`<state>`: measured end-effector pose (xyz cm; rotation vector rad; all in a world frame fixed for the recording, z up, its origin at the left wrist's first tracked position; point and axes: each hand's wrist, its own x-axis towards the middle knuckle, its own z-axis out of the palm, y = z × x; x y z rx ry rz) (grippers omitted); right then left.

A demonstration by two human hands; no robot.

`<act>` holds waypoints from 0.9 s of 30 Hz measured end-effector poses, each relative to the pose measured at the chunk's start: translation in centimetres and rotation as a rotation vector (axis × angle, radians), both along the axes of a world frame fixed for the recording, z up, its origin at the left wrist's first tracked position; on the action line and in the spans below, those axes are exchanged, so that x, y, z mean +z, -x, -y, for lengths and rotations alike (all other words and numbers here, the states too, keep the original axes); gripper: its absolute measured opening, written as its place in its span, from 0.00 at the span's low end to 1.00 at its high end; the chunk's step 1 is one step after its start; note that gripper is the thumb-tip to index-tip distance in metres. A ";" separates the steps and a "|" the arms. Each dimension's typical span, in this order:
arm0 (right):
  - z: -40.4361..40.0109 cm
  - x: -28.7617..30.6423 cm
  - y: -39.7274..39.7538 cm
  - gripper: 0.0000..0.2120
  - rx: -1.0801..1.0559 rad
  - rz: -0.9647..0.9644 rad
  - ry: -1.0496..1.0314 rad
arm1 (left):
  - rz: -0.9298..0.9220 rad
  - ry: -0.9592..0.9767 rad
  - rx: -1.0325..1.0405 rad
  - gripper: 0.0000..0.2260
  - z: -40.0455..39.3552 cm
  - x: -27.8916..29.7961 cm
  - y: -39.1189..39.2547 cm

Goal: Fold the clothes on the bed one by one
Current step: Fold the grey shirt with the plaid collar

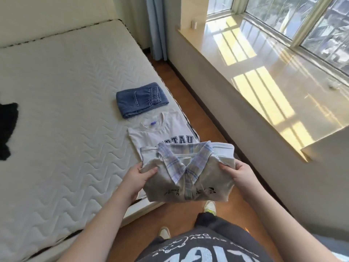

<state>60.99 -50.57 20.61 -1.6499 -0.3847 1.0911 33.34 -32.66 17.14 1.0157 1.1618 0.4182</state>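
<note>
Between the hands: a folded pale shirt with a plaid collar (pixel 188 173) is held up off the bed's near corner, collar facing up.
Left hand (pixel 137 176): grips the shirt's left edge, thumb on top, fingers curled under the fabric.
Right hand (pixel 238 172): pinches the right edge the same way, thumb over, fingers beneath.
Shirt against grip: it spans the gap between both hands, its lower half sagging a little toward the person.
White T-shirt (pixel 160 133): folded flat on the mattress (pixel 66 110), just beyond the held shirt and partly hidden by it.
Blue jeans (pixel 140 100): folded, just past the T-shirt near the bed's edge.
Dark garment (pixel 7 129): lies at the far left, well apart.
</note>
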 end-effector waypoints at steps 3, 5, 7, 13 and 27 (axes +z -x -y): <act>-2.6 -1.4 -3.3 0.08 0.106 -0.023 0.003 | -0.044 0.013 0.124 0.20 -0.2 -1.1 -1.5; -4.2 -2.1 -5.2 0.09 0.170 -0.028 0.006 | -0.025 0.010 0.207 0.12 -0.1 -1.2 -2.5; -6.0 -2.6 -6.9 0.09 0.229 -0.035 0.007 | -0.022 0.001 0.271 0.09 -0.1 -1.1 -3.4; -12.6 -4.0 -9.0 0.08 0.355 -0.012 0.050 | -0.037 0.015 0.376 0.06 -1.2 -2.1 -4.1; -22.7 -7.5 -7.2 0.10 0.415 -0.005 0.138 | -0.054 0.090 0.369 0.08 -9.6 -8.7 -1.7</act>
